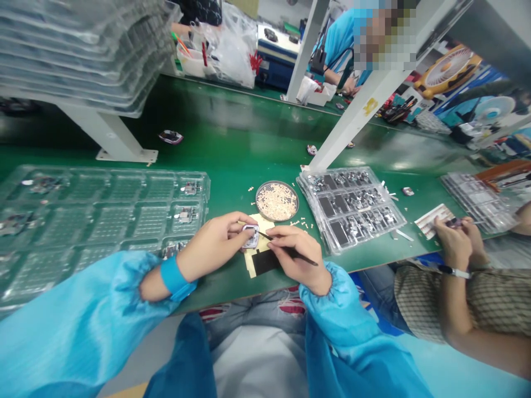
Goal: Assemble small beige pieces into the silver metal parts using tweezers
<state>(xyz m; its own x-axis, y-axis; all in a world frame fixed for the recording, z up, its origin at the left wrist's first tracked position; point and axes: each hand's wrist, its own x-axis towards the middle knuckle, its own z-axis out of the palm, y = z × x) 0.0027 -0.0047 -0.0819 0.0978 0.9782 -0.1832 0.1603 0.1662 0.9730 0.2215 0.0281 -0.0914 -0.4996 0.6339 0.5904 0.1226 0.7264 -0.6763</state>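
My left hand (215,246) holds a small pale-rimmed device part (251,236) between thumb and fingers, above a yellow sheet (251,265). Black tweezers (296,254) are gripped in my right hand (296,257), and their tip reaches the right side of the part. Under the hands, a black rectangle (264,262) lies on the yellow sheet. Just beyond them is a round dish (277,201) full of tiny cream and dark pieces, with a few loose ones beside it.
A clear tray (112,207) with a few assemblies lies left; stacked filled trays (352,207) lie right. White posts (97,127) rise from the green table (232,143). Trays (83,50) are piled at upper left. Another person's hands (456,237) work at the right.
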